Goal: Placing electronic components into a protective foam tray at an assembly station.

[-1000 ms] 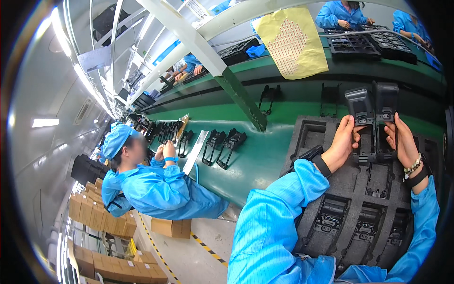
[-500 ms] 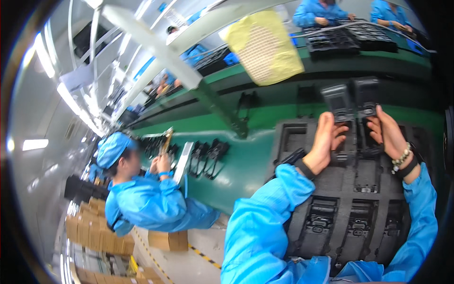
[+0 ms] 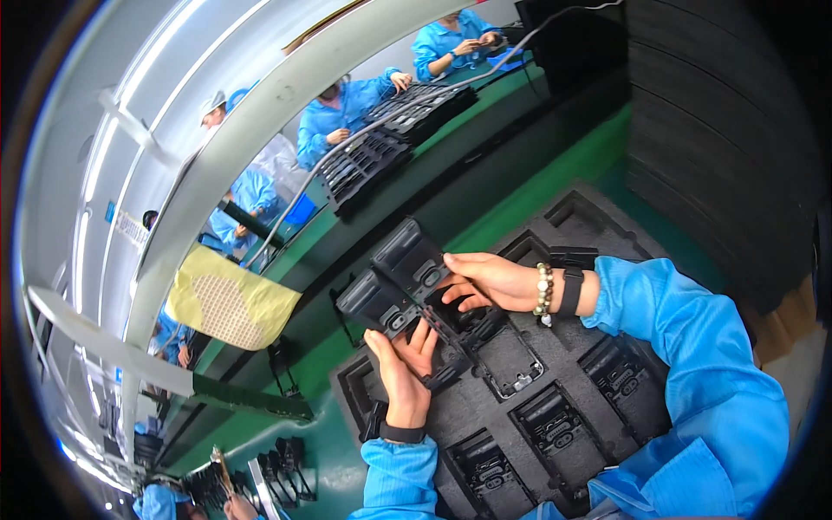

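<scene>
My left hand (image 3: 405, 373) is closed around the lower part of a black plastic unit (image 3: 374, 299) with a flat, block-like head and an oval socket. Beside it, my right hand (image 3: 494, 282) grips a second, matching black unit (image 3: 409, 253) between thumb and fingers. Both units are tilted side by side above a dark grey foam tray (image 3: 568, 325). Their lower frames reach down between my hands, partly hidden by my fingers. Similar black parts (image 3: 555, 425) lie in the tray's nearer compartments, and a black frame (image 3: 518, 373) sits just below my right hand.
A green bench carries more black frames (image 3: 284, 468) at the lower left, near a co-worker's hand (image 3: 240, 507). A post with a yellow sheet (image 3: 232, 299) stands on the left. Across the bench, co-workers sit at black trays (image 3: 368, 165). A dark panel (image 3: 711, 147) rises at right.
My view has swung right and tilted, so the tray now appears rotated. Both hands still hold the two units, whose heads are now closer together and show their socketed faces.
</scene>
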